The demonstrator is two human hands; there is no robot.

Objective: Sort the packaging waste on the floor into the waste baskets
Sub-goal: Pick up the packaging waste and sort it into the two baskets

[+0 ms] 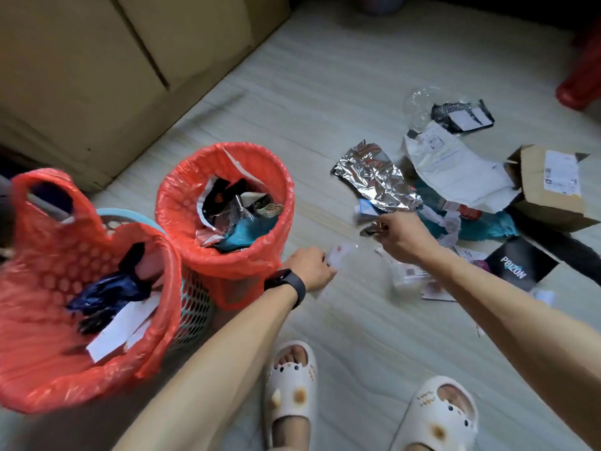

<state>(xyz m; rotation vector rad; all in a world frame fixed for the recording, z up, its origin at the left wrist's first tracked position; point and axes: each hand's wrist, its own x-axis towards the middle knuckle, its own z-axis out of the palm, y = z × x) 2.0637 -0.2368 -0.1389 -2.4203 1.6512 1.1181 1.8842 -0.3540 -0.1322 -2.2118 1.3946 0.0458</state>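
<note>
Two waste baskets lined with red bags stand at the left: the near basket (39,320) holds dark blue plastic and white paper, the far basket (279,203) holds foil, black and teal wrappers. My left hand (310,266) grips a clear plastic wrapper (341,253) just right of the far basket. My right hand (401,234) pinches a small dark scrap (370,230) above the floor. To the right lies the waste pile: a silver foil bag (374,177), a white mailer (455,167), teal plastic (487,226), a cardboard box (549,187) and a black Poizon card (520,263).
Large cardboard boxes (97,60) stand behind the baskets at the upper left. A red stool (582,79) stands at the far right. A black bag with a label (461,117) and clear film (419,102) lie beyond the pile. My feet in white slippers (289,385) are at the bottom.
</note>
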